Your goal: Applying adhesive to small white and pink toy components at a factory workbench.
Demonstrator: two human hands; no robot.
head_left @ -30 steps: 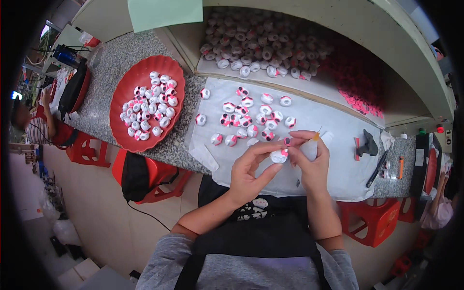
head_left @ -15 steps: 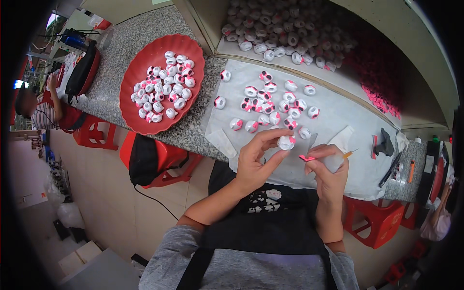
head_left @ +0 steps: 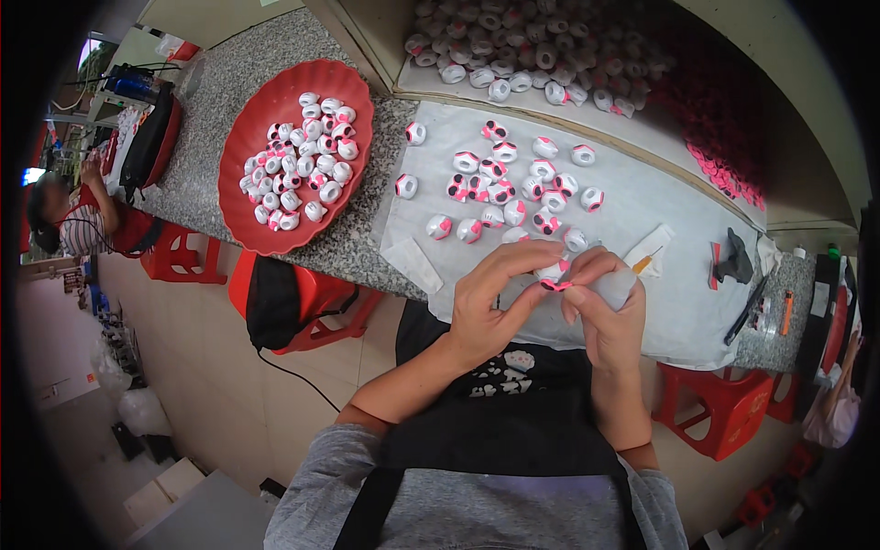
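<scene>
My left hand (head_left: 490,298) pinches a small white cat-head-like piece (head_left: 549,273) between thumb and fingers. Against its near side my right hand (head_left: 605,316) presses a small pink-and-dark piece (head_left: 555,286), held at its end by the fingertips. Tucked in the right palm is a translucent squeeze bottle (head_left: 617,290) with a yellow tip (head_left: 643,264) and a thin needle. Just beyond both hands, several similar white pieces with pink and dark parts (head_left: 500,191) stand on a white sheet (head_left: 422,220). The fingers partly cover the contact.
A red scalloped tray (head_left: 240,206) of white-and-pink pieces lies at the left. Behind the sheet, a shelf holds heaped white pieces (head_left: 550,55) and pink parts (head_left: 720,170). A black-handled tool (head_left: 747,312) and an orange stick (head_left: 787,312) lie right. Red stools (head_left: 715,408) stand below; a person (head_left: 82,215) sits far left.
My right hand has moved left, bringing the pink-and-dark piece from apart to against the white piece. The yellow tip now points more up and right. The whole view has shifted slightly.
</scene>
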